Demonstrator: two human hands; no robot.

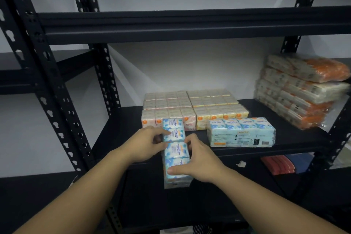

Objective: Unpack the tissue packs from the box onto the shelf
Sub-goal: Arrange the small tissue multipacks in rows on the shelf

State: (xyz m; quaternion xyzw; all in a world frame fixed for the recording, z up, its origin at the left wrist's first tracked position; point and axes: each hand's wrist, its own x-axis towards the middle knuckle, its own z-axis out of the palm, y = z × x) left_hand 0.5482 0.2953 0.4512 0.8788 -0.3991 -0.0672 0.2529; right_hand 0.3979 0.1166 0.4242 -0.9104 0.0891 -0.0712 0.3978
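A long blue-and-white tissue pack point(175, 150) points away from me, its far end over the front edge of the black middle shelf point(121, 125). My left hand point(146, 143) grips its left side near the far end. My right hand point(197, 159) grips its right side, thumb across the near end. A second blue tissue pack point(241, 132) lies crosswise on the shelf to the right. Behind them sit pink-and-orange tissue packs point(169, 109) and yellow tissue packs point(216, 106) in rows. The box is out of sight.
A tall stack of orange-and-white tissue bundles point(302, 89) fills the shelf's right end. The upper shelf beam point(190, 24) runs overhead. Perforated black uprights point(53, 100) stand on the left. Red items point(278, 164) and crumpled paper point(241, 163) lie on the lower shelf.
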